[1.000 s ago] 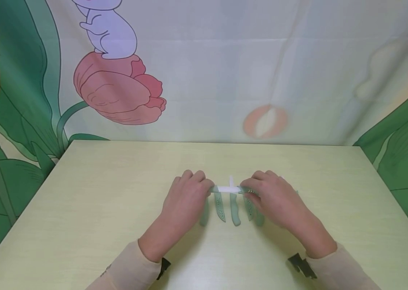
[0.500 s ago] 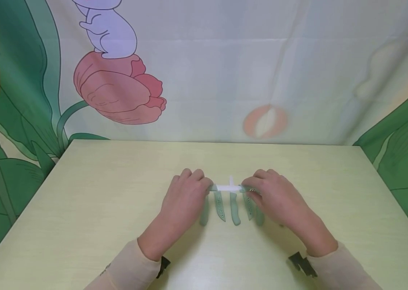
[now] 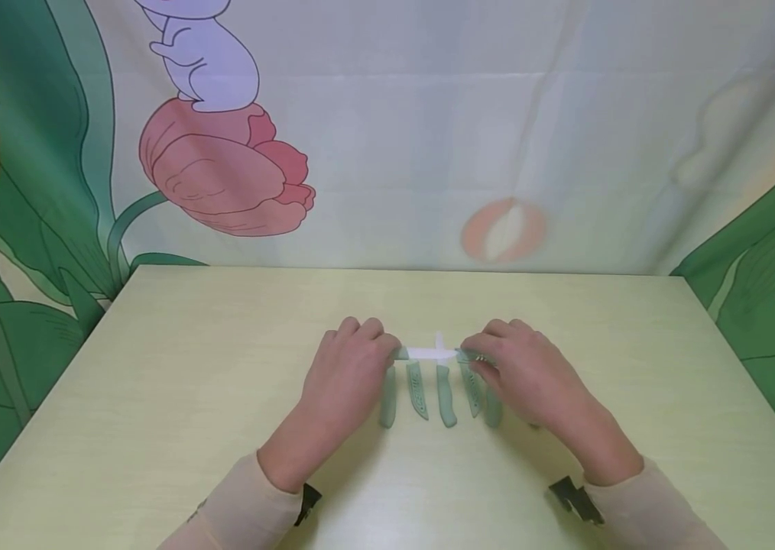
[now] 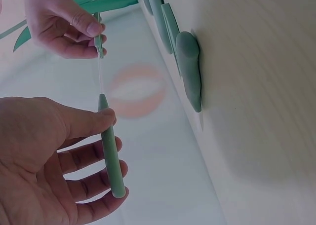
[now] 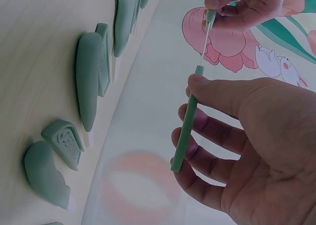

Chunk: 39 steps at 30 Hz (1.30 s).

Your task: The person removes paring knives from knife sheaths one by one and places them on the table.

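My left hand (image 3: 346, 374) grips the green handle of a small knife (image 4: 112, 158), thumb on one side and fingers on the other. The knife's white blade (image 3: 431, 354) spans the gap between my hands above the table. On the right, my right hand (image 3: 528, 374) pinches a thin green sheath (image 5: 185, 129), seen edge-on in the right wrist view. The blade points toward this sheath; whether its tip is still inside is too fine to tell. Below lie a patterned green sheath (image 3: 417, 391) and a white-bladed knife with a green handle (image 3: 445, 396).
Another sheath (image 3: 472, 393) and green handles, one at left (image 3: 388, 401) and one at right (image 3: 493, 410), lie in the same row on the pale table (image 3: 222, 397). My right arm partly covers more pieces. A printed cloth (image 3: 387, 137) hangs behind the table.
My hands have drawn slightly apart, left hand leftward and right hand a little rightward. More of the white blade shows between them. The pieces on the table lie as before.
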Each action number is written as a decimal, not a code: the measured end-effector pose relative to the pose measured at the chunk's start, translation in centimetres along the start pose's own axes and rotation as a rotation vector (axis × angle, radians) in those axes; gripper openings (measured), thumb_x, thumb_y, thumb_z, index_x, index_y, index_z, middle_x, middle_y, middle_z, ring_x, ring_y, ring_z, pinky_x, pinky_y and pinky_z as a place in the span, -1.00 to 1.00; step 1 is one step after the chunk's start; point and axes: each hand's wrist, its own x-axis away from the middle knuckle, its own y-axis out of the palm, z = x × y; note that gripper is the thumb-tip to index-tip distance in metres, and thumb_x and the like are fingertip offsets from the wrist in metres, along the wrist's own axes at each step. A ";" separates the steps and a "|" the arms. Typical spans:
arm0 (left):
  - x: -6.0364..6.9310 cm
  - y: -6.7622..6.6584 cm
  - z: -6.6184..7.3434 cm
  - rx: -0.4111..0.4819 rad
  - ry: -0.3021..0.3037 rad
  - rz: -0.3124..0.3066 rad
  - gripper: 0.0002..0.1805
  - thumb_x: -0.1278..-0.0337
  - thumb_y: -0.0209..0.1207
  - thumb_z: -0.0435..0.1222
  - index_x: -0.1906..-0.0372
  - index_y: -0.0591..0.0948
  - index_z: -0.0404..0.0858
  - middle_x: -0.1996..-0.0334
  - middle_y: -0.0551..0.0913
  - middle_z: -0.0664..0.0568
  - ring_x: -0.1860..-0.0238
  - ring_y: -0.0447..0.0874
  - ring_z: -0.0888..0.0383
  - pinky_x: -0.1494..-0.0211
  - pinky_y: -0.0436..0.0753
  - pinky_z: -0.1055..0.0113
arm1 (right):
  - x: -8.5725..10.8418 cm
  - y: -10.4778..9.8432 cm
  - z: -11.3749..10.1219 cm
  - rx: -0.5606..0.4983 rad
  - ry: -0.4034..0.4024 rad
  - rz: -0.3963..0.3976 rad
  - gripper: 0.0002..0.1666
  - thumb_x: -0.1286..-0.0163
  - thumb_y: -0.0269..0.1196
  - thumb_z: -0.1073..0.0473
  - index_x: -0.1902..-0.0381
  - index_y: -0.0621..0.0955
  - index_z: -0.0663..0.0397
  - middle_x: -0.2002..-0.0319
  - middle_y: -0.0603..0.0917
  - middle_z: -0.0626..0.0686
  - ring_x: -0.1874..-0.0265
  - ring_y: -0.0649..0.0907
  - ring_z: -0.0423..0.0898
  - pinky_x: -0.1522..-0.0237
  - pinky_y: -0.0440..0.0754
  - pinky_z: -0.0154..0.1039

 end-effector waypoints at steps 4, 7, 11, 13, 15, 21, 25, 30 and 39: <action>0.0 -0.1 0.0 -0.002 -0.007 -0.004 -0.80 -0.27 0.47 -0.32 0.04 0.82 -0.12 0.29 0.64 0.07 0.28 0.45 0.05 0.21 0.57 0.21 | 0.0 -0.2 0.0 0.000 0.005 0.002 -0.69 -0.31 0.54 0.27 -0.01 0.81 0.02 0.11 0.77 0.03 0.21 0.67 0.06 0.18 0.69 -0.05; 0.0 -0.3 -0.1 -0.007 -0.011 -0.004 -0.81 -0.29 0.46 -0.33 0.04 0.82 -0.12 0.29 0.64 0.07 0.29 0.45 0.05 0.22 0.57 0.21 | 0.1 -0.2 0.1 0.002 0.000 0.004 -0.69 -0.31 0.54 0.28 -0.01 0.80 0.03 0.11 0.77 0.04 0.21 0.67 0.06 0.19 0.69 -0.06; 0.0 -0.4 -0.1 -0.008 -0.016 0.001 -0.83 -0.30 0.45 -0.34 0.05 0.82 -0.12 0.30 0.64 0.07 0.30 0.45 0.06 0.23 0.57 0.22 | 0.0 -0.3 0.1 0.004 -0.001 -0.001 -0.69 -0.31 0.54 0.28 -0.01 0.80 0.04 0.11 0.77 0.05 0.21 0.67 0.07 0.18 0.69 -0.06; 0.0 -0.5 -0.1 -0.007 -0.016 0.005 -0.83 -0.30 0.44 -0.34 0.06 0.82 -0.12 0.30 0.64 0.07 0.30 0.45 0.05 0.23 0.57 0.22 | 0.0 -0.4 0.1 0.005 0.003 -0.003 -0.69 -0.31 0.54 0.28 -0.01 0.80 0.04 0.11 0.77 0.04 0.21 0.67 0.07 0.18 0.70 -0.06; 0.0 -0.4 -0.1 -0.003 -0.018 0.010 -0.83 -0.29 0.45 -0.34 0.06 0.82 -0.12 0.31 0.64 0.08 0.30 0.45 0.06 0.23 0.57 0.22 | 0.1 -0.4 0.1 0.005 0.005 -0.004 -0.69 -0.31 0.54 0.28 -0.01 0.80 0.05 0.11 0.77 0.04 0.21 0.68 0.07 0.18 0.70 -0.06; 0.0 -0.3 -0.2 0.011 -0.025 0.024 -0.83 -0.26 0.46 -0.34 0.07 0.82 -0.13 0.30 0.66 0.07 0.31 0.47 0.06 0.24 0.59 0.21 | 0.1 -0.3 0.1 0.008 0.014 -0.013 -0.68 -0.30 0.54 0.27 -0.02 0.80 0.06 0.11 0.77 0.05 0.20 0.68 0.07 0.18 0.71 -0.06; -0.1 -0.4 -0.2 0.025 -0.037 0.018 -0.84 -0.28 0.45 -0.34 0.07 0.82 -0.14 0.30 0.67 0.06 0.32 0.47 0.06 0.24 0.59 0.19 | 0.1 -0.2 0.2 0.007 0.027 -0.021 -0.68 -0.31 0.54 0.27 -0.03 0.80 0.07 0.10 0.77 0.05 0.18 0.68 0.07 0.14 0.71 -0.05; -0.2 -0.3 -0.2 0.051 -0.058 0.009 -0.87 -0.31 0.42 -0.32 0.08 0.82 -0.14 0.32 0.65 0.07 0.34 0.44 0.07 0.27 0.56 0.21 | 0.2 -0.1 0.2 0.009 0.050 -0.029 -0.68 -0.33 0.52 0.26 -0.04 0.79 0.10 0.08 0.77 0.06 0.14 0.69 0.09 0.11 0.71 -0.03; -0.2 -0.3 -0.6 0.055 -0.106 -0.002 -0.85 -0.24 0.40 -0.36 0.12 0.81 -0.15 0.36 0.62 0.07 0.38 0.45 0.07 0.29 0.56 0.19 | -0.7 0.1 0.0 0.015 0.055 -0.039 -0.71 -0.35 0.50 0.24 -0.02 0.79 0.10 0.10 0.77 0.03 0.15 0.70 0.05 0.13 0.71 -0.06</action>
